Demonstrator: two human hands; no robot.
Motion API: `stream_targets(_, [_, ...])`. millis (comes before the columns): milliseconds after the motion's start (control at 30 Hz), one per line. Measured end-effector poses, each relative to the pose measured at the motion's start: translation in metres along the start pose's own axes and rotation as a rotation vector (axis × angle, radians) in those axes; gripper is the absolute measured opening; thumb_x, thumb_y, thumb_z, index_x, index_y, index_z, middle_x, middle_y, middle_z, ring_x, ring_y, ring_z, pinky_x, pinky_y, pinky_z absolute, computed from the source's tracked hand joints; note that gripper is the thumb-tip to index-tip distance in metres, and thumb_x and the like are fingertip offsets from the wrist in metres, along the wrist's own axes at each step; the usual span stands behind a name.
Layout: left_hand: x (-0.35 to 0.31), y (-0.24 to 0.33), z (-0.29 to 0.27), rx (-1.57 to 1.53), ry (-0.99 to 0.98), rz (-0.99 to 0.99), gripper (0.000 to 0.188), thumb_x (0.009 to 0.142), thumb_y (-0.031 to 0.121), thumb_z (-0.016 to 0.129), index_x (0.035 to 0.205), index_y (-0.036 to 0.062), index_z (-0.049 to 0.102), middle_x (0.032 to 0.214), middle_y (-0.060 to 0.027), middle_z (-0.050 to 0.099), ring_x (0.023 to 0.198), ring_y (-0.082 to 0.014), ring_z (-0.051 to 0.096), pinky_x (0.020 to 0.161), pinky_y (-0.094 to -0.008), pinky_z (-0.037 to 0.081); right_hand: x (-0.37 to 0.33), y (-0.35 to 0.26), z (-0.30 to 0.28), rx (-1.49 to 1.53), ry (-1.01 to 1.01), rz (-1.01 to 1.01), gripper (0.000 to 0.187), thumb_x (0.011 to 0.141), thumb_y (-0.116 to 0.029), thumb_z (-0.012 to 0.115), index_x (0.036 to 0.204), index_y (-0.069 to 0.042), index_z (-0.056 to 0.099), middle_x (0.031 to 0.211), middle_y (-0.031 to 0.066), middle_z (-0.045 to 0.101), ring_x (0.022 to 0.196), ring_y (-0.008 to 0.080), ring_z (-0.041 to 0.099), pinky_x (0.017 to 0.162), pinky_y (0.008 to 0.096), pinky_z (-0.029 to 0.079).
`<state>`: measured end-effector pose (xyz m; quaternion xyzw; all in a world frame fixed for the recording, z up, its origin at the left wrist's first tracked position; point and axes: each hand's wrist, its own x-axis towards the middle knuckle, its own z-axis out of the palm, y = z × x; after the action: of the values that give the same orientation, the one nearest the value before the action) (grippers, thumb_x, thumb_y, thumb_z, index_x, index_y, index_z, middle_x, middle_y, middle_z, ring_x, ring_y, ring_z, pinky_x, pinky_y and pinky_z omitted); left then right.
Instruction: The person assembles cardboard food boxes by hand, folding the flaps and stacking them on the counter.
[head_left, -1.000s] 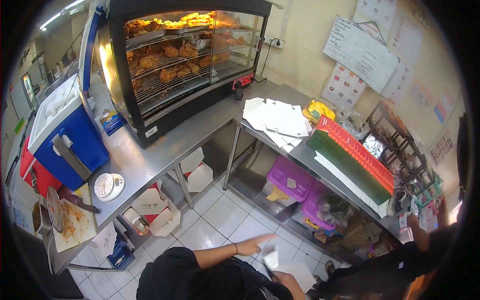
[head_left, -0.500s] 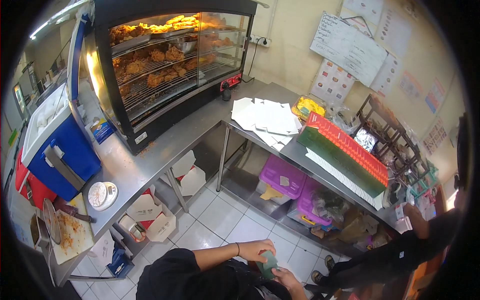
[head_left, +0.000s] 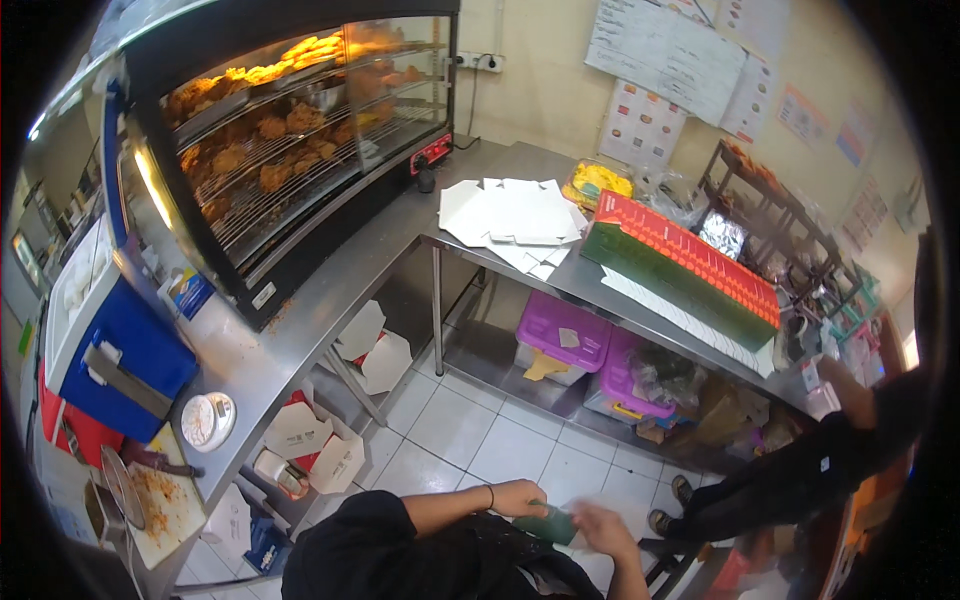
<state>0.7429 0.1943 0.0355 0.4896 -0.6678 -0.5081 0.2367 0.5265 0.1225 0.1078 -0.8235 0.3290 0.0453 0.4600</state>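
In front of my body, low in the picture, my left hand (head_left: 517, 497) is closed on one end of a small green folded piece (head_left: 549, 524). Whether it is card, cloth or plastic I cannot make out. My right hand (head_left: 601, 527) is at the other end of the green piece, smeared by motion, so its grip on it does not show. Both hands are above the tiled floor, in front of the steel bench. On the bench ahead stands a long row of green and red folded cartons (head_left: 680, 268), with flat white card pieces (head_left: 525, 220) to its left.
To the left, a heated glass cabinet (head_left: 300, 140) holds fried food. Beside it are a blue cooler box (head_left: 130, 350), a round white scale (head_left: 208, 421) and a crumb-covered cutting board (head_left: 165, 515). Purple-lidded tubs (head_left: 563, 330) sit below. Another person (head_left: 790, 480) stands at the right.
My right hand has moved up and to the right, and the green piece now lies more level and stretches wider. My left hand stays closed on it. The view has shifted slightly.
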Motion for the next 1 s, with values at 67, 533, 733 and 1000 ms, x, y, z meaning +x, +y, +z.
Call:
stream_targets(67, [-0.003, -0.005, 0.014, -0.334, 0.259, 0.008, 0.031, 0.081, 0.031, 0.055, 0.074, 0.0006, 0.057, 0.060, -0.0064, 0.054, 0.054, -0.0107, 0.049, 0.050, -0.0278, 0.042, -0.013, -0.021, 0.003, -0.450, 0.854, -0.173, 0.034, 0.079, -0.013, 0.053, 0.108, 0.003, 0.047, 0.103, 0.0167, 0.053, 0.097, 0.0305, 0.051, 0.087, 0.0338, 0.038])
stream_targets(533, [0.038, -0.001, 0.016, -0.603, -0.147, -0.425, 0.022, 0.084, 0.019, 0.051, 0.071, 0.0019, 0.055, 0.058, -0.0015, 0.052, 0.044, -0.0073, 0.044, 0.038, -0.0200, 0.034, -0.002, 0.045, 0.047, 0.382, 0.563, 0.239, 0.021, 0.078, -0.022, 0.056, 0.095, -0.009, 0.059, 0.089, 0.0126, 0.053, 0.090, 0.0248, 0.045, 0.079, 0.0309, 0.038])
stream_targets(733, [0.064, 0.022, 0.053, -0.502, -0.171, -0.434, 0.025, 0.083, 0.022, 0.052, 0.069, 0.0018, 0.055, 0.053, -0.0003, 0.050, 0.039, -0.0064, 0.042, 0.036, -0.0196, 0.032, -0.023, 0.093, 0.065, 0.381, 0.572, 0.350, 0.038, 0.070, -0.024, 0.063, 0.106, -0.014, 0.054, 0.101, 0.0204, 0.042, 0.098, 0.0345, 0.039, 0.085, 0.0360, 0.037])
stream_targets(1000, [0.136, 0.075, 0.112, -0.177, -0.312, -0.263, 0.020, 0.081, 0.020, 0.057, 0.076, 0.0004, 0.057, 0.061, -0.0035, 0.055, 0.051, -0.0053, 0.045, 0.045, -0.0202, 0.037, -0.104, 0.149, 0.056, 0.606, 0.733, 0.147, 0.027, 0.074, -0.019, 0.061, 0.101, -0.014, 0.058, 0.096, 0.0128, 0.036, 0.098, 0.0277, 0.036, 0.087, 0.0312, 0.033])
